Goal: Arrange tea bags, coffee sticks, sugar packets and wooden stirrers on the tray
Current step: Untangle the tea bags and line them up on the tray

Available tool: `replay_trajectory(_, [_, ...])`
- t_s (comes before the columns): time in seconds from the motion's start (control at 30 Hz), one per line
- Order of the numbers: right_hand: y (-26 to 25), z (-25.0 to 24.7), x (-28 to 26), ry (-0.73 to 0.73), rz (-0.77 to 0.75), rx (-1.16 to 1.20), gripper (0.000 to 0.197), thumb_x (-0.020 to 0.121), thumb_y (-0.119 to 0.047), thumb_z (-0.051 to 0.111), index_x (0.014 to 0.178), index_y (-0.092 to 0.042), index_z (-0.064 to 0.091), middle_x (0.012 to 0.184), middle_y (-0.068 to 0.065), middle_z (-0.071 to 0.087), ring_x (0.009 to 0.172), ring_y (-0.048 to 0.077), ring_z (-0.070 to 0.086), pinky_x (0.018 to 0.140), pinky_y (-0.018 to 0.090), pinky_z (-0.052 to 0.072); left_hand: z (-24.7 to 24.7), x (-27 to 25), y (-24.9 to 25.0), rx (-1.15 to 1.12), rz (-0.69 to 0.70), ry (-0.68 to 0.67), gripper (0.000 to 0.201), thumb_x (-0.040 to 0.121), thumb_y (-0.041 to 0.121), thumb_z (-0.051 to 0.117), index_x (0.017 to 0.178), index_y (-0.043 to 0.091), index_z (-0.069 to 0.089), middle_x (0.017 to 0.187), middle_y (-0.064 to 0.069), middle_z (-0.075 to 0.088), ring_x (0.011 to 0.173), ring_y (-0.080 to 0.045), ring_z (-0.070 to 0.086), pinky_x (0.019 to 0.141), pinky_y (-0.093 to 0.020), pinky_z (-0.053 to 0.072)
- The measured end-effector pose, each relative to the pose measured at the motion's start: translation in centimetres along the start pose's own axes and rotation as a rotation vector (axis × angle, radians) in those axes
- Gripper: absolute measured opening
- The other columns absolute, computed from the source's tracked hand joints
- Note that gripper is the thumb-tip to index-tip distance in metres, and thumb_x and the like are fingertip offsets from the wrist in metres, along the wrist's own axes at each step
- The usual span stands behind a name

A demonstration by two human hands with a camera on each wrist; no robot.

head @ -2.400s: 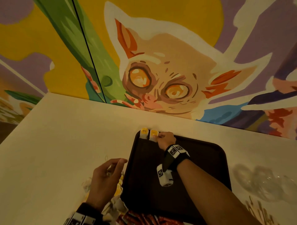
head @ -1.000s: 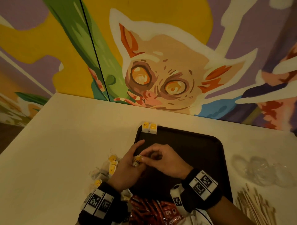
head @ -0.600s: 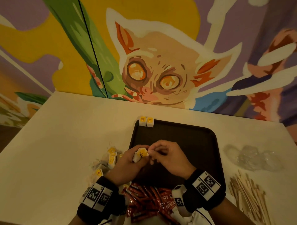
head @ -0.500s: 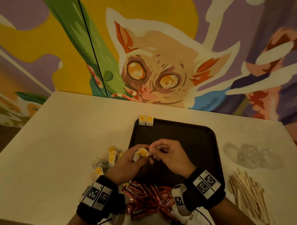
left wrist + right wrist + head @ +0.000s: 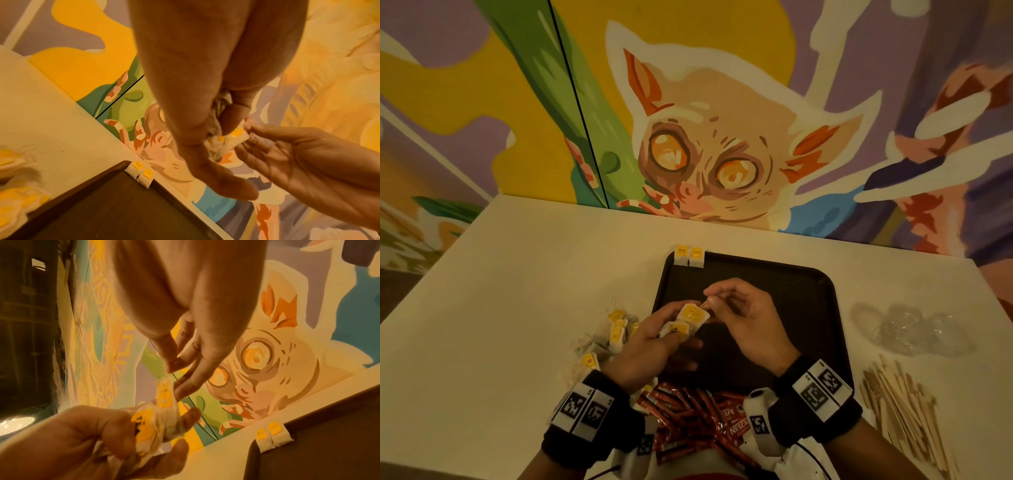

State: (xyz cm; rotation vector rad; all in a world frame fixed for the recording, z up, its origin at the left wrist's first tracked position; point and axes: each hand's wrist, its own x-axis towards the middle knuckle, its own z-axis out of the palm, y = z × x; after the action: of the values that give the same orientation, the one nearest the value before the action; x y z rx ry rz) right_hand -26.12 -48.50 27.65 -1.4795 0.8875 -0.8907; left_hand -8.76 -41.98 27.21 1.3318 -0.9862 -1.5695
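Note:
Over the left part of the dark tray (image 5: 791, 284) my left hand (image 5: 650, 342) grips a small bunch of white tea bags with yellow tags (image 5: 685, 322) (image 5: 152, 420) (image 5: 224, 141). My right hand (image 5: 743, 315) pinches the top corner of the uppermost bag (image 5: 164, 391) between thumb and forefinger. Two tea bags (image 5: 689, 256) (image 5: 141, 172) (image 5: 271, 436) lean side by side on the tray's far left rim. A loose heap of tea bags (image 5: 613, 335) lies on the table left of the tray. Red coffee sticks (image 5: 698, 418) are piled at the tray's near edge. Wooden stirrers (image 5: 907, 407) lie at the right.
The cream table (image 5: 500, 308) ends at a painted mural wall (image 5: 705, 120) just behind the tray. Crumpled clear plastic (image 5: 914, 329) lies right of the tray, beyond the stirrers. The table's left edge (image 5: 431, 274) drops to a dark floor.
My right hand left the two bags on the far rim and came back to meet the left hand, which lifted a bunch of tea bags from the heap; the right fingers now pinch the top one.

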Motion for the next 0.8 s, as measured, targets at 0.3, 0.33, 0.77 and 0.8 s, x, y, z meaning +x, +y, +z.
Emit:
replay_trajectory(0.3, [-0.6,-0.8,0.0,-0.028,-0.007,-0.064,0.018,0.095,-0.004,0.058,0.104,-0.017,0.066,0.095,0.0,0.071,0.092,0.015,0.07,0.081,0.028,0.057,-0.8,0.8,-0.6,0.098,0.074,0.201,0.046,0.095,-0.006,0.038,0.106,0.026,0.069,0.076,-0.001,0.062,0.055,-0.014,0.05,0.045,-0.024,0.036])
replay_trajectory(0.33, [-0.6,-0.9,0.0,-0.032,-0.004,-0.06,0.018,0.095,-0.003,0.058,0.103,-0.017,0.066,0.096,0.0,0.071,0.093,0.016,0.069,0.082,0.031,0.058,-0.9,1.0,-0.6,0.074,0.081,0.238,0.046,0.094,-0.006,0.038,0.1,0.024,0.072,0.07,-0.003,0.058,0.052,-0.013,0.043,0.045,-0.023,0.03])
replay_trajectory(0.77, [-0.9,-1.0,-0.1,0.008,-0.018,-0.115,0.017,0.094,-0.004,0.059,0.105,-0.015,0.068,0.096,0.001,0.069,0.093,0.014,0.068,0.086,0.03,0.056,-0.6,1.6,1.7,0.521,0.413,0.171,0.012,0.081,0.025,0.075,0.092,0.023,0.075,0.071,0.023,0.063,0.072,0.001,0.06,0.07,-0.011,0.041])
replay_trajectory(0.8, [-0.9,-1.0,-0.1,0.014,-0.014,-0.12,0.018,0.094,-0.004,0.059,0.105,-0.015,0.068,0.095,0.001,0.07,0.092,0.012,0.068,0.087,0.028,0.055,-0.6,1.7,1.6,0.541,0.409,0.186,0.011,0.08,0.027,0.076,0.091,0.024,0.076,0.075,0.023,0.065,0.076,0.001,0.061,0.074,-0.013,0.042])
